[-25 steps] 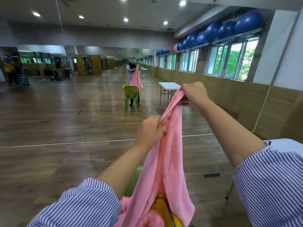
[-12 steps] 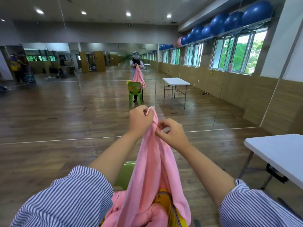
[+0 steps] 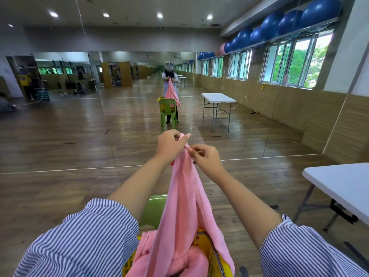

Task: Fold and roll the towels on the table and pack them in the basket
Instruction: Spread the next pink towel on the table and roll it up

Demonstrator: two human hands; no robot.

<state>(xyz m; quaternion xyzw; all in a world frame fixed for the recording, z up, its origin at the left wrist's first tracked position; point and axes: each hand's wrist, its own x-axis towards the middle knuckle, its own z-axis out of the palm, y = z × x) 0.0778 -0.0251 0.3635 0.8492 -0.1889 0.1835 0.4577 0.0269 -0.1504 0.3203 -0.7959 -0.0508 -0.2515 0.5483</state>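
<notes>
Above the yellow basket (image 3: 207, 254) (on a green chair (image 3: 152, 211)), the left hand (image 3: 169, 145) grips the pink towel (image 3: 184, 206) top; beside it, right hand (image 3: 207, 160) fingers pinch its edge.

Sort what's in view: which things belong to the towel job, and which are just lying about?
Job: pink towel held up by left hand and right hand; yellow basket; white table.
Lying about: green chair; blue exercise balls; wall mirror.
</notes>
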